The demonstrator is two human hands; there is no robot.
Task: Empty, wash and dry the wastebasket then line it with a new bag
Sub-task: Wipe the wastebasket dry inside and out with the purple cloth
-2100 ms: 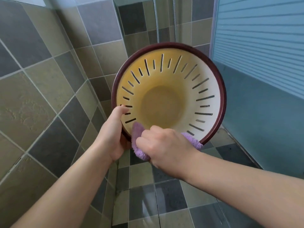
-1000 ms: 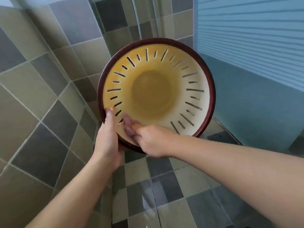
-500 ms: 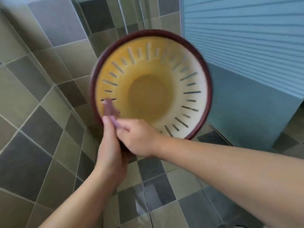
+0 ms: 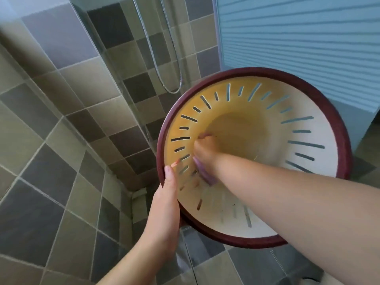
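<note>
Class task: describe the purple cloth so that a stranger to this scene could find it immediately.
Start at the round slotted wastebasket with the dark red rim. Inside it, follow the right hand to the near-left wall. The cloth bunched in its grip is the only purple, fuzzy thing there.

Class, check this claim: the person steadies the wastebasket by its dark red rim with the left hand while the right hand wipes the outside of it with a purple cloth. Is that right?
One detail is wrong. The head view shows the right hand reaching inside the wastebasket, wiping its inner wall with the purple cloth, not the outside. The left hand does steady it by the dark red rim.
</note>
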